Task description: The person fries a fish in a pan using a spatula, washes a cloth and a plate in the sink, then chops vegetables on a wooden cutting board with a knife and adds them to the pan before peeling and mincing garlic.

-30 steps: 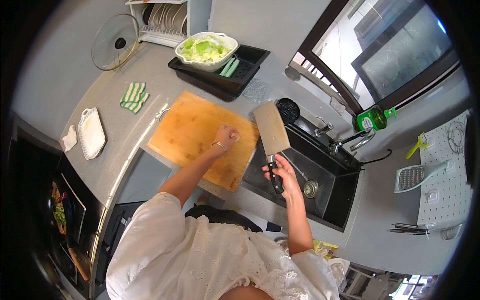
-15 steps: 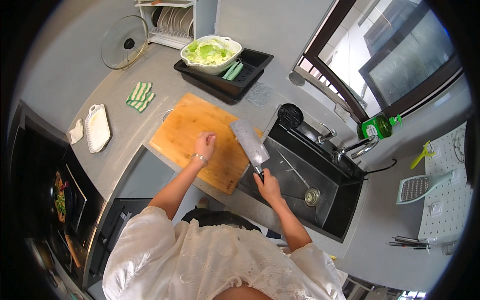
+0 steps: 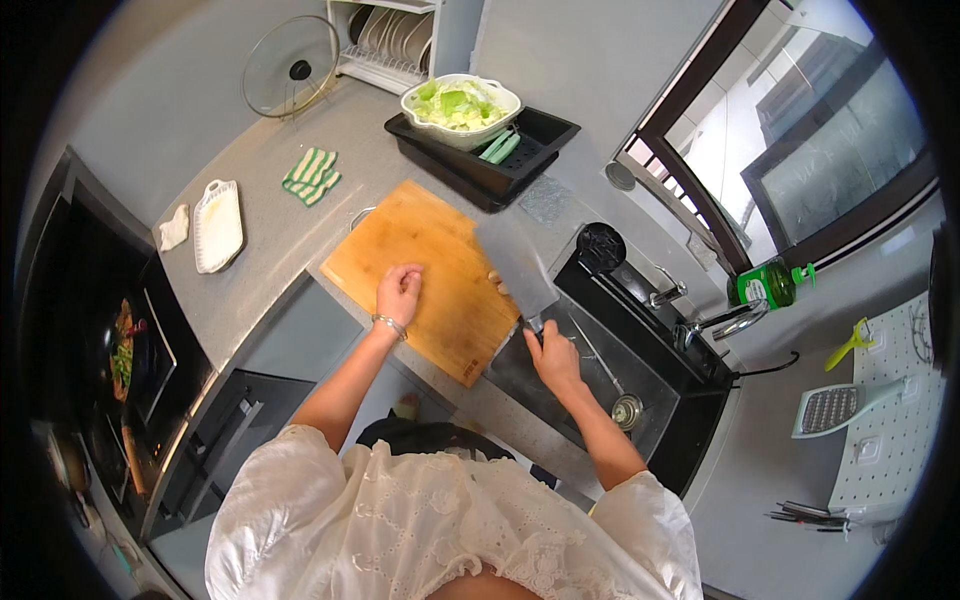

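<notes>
A wooden cutting board point(image 3: 440, 250) lies on the grey counter beside the sink. My left hand point(image 3: 399, 292) rests on the board near its front edge, fingers curled, holding nothing that I can see. My right hand point(image 3: 551, 357) grips the handle of a broad cleaver point(image 3: 517, 268), whose blade lies over the board's right edge. A small pale piece of food point(image 3: 495, 281) sits by the blade.
A black sink point(image 3: 640, 370) with a tap point(image 3: 722, 322) lies right of the board. Behind stand a black tray point(image 3: 530, 140), a white bowl of green vegetables point(image 3: 460, 106), a dish rack and a glass lid point(image 3: 291, 67). A striped cloth point(image 3: 311, 174) and white dish point(image 3: 218, 225) lie left; the hob point(image 3: 125, 350) is far left.
My right hand brought the cleaver from over the sink leftward onto the board's right edge. My left hand slid along the board toward its front.
</notes>
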A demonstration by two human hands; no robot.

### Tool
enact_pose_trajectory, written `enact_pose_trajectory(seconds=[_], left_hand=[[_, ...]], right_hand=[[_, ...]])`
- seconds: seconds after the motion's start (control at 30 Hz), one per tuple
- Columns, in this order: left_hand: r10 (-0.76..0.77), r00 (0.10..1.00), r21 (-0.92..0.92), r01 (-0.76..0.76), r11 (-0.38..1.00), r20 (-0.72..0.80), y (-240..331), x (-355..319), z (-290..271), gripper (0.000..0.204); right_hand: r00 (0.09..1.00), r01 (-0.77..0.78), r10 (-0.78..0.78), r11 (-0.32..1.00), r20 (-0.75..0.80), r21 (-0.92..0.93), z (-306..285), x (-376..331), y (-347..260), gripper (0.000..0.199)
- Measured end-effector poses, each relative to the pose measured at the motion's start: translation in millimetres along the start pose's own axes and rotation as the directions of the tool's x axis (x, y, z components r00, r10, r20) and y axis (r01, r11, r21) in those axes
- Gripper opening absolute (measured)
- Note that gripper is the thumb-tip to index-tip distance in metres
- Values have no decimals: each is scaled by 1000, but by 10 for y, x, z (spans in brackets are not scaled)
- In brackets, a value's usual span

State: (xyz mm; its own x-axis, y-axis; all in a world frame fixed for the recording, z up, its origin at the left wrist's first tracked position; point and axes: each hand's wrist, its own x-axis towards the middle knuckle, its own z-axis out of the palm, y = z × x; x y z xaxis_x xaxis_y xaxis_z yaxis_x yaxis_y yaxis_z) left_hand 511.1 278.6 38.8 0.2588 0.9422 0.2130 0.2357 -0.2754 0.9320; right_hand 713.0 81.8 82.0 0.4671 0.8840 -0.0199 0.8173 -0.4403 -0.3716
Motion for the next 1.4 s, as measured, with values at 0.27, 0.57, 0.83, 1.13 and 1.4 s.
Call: enact_pose_trajectory(seconds=[0.27, 0.57, 0.83, 1.13, 1.4], left_hand=[[-31, 999, -107, 30, 994, -11, -46, 55, -23, 12], [-63, 998, -144, 59, 988, -20, -129, -27, -33, 10], [-77, 997, -131, 73, 989, -24, -190, -82, -56, 10], [-127, 992, -188, 127, 974, 15, -256, -63, 24, 10], [-77, 997, -127, 80, 989, 28, -416, -57, -41, 12]], right_hand=[[989, 22, -10, 997, 147, -81, 264, -5, 242, 37], [996, 19, -15, 999, 87, -39, 268, -102, 271, 37], [992, -31, 35, 999, 119, -34, 372, -196, 326, 36], [990, 19, -8, 996, 138, -83, 495, -271, 438, 37], [989, -9, 16, 999, 150, -44, 351, -196, 219, 37]])
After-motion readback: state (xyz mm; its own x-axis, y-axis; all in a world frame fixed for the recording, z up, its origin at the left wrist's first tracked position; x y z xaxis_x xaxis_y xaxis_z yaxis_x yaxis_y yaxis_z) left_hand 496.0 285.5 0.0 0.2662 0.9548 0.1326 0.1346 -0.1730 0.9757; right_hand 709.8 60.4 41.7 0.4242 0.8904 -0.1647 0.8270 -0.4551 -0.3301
